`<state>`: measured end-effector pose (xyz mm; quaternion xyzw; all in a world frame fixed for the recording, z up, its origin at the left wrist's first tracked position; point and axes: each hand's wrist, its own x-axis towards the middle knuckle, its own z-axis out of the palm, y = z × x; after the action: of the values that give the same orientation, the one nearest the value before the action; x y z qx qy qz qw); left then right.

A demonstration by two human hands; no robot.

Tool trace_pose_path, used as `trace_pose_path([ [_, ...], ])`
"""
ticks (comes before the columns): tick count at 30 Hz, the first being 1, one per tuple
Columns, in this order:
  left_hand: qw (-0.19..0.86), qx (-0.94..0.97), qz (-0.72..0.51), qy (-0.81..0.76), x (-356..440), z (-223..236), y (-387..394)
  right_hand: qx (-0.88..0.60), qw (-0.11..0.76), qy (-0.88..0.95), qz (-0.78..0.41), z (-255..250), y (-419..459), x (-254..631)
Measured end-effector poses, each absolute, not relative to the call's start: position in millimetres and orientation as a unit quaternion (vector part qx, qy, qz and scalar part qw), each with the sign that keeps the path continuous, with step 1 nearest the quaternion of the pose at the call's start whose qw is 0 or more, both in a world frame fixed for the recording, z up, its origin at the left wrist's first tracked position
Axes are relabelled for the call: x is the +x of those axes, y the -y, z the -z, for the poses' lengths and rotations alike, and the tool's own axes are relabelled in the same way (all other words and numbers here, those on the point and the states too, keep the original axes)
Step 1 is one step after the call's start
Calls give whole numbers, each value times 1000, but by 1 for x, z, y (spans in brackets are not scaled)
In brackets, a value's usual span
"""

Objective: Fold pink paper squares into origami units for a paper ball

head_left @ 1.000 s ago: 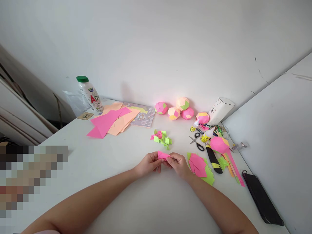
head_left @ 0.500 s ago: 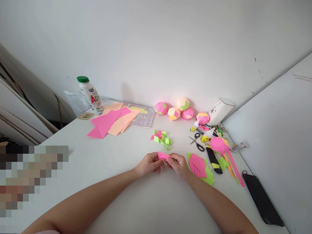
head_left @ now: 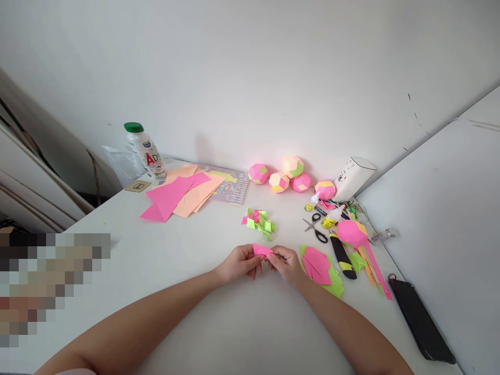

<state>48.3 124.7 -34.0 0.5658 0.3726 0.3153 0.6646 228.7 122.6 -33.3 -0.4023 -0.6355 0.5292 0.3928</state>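
Observation:
A small folded piece of pink paper (head_left: 261,250) is pinched between both hands above the white table. My left hand (head_left: 240,262) grips its left side, thumb in front. At its right end, my right hand (head_left: 287,262) holds it with thumb and fingers closed; the fingers partly hide the paper. Just beyond the hands lies a cluster of folded green and pink paper units (head_left: 260,223). Beside my right wrist, cut pink paper pieces (head_left: 317,265) rest on green paper pieces (head_left: 336,284).
Pink and orange sheets (head_left: 175,192) lie by a white bottle (head_left: 146,153) at back left. Several paper balls (head_left: 278,182) line the wall. To the right are scissors (head_left: 315,228), glue bottles (head_left: 332,217), a box cutter (head_left: 342,255) and a black case (head_left: 422,319).
Almost nothing differs. Both hands keep hold of the pink paper in the same place, with only a very slight shift.

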Motion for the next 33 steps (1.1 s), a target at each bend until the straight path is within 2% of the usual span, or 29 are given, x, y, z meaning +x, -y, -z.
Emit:
trace_pose_path([
  [33, 652, 593, -301, -365, 49, 33, -121, -412, 357, 635, -548, 38, -122, 227],
])
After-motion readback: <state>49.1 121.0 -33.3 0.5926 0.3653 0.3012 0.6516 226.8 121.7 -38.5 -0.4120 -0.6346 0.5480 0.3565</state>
